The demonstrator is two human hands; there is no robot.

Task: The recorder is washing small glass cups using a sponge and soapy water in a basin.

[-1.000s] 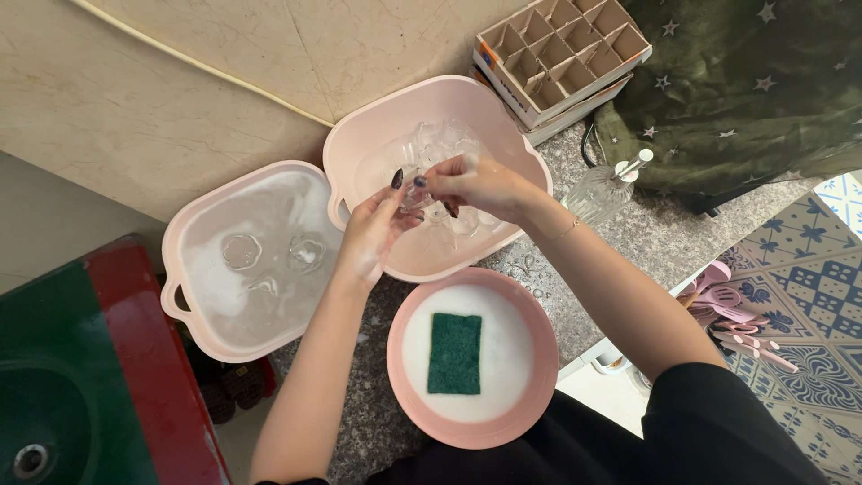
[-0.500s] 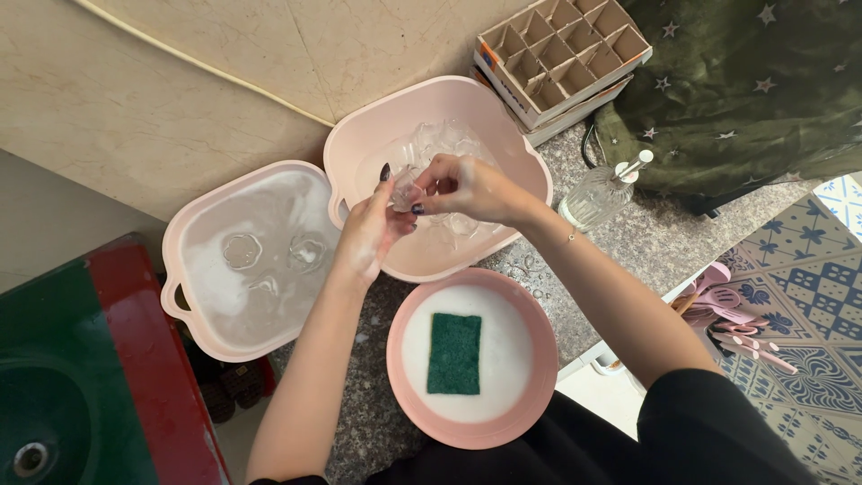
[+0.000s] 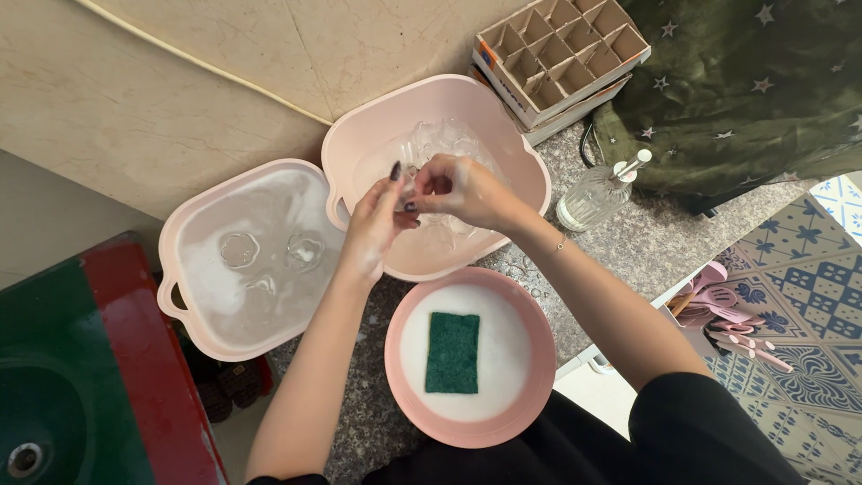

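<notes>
My left hand (image 3: pixel 375 224) and my right hand (image 3: pixel 458 190) meet over a pink square basin (image 3: pixel 516 135) and both grip a small clear glass (image 3: pixel 409 180) between them. More clear glasses lie in that basin under the hands. Left of it, a second pink basin (image 3: pixel 180 310) holds soapy water with three glasses sunk in it. Near me sits a round pink bowl (image 3: pixel 539 359) of white foam with a green scouring sponge (image 3: pixel 452 352) lying in it.
A clear glass soap dispenser (image 3: pixel 597 190) stands right of the basins on the speckled stone counter (image 3: pixel 646 242). A cardboard divider box (image 3: pixel 558 56) and a green star-patterned cloth (image 3: pixel 745 90) lie behind. A red and green sink unit (image 3: pixel 81 377) is at lower left.
Both hands have shifted slightly while turning the small glass between them over the basin; everything else stays put.
</notes>
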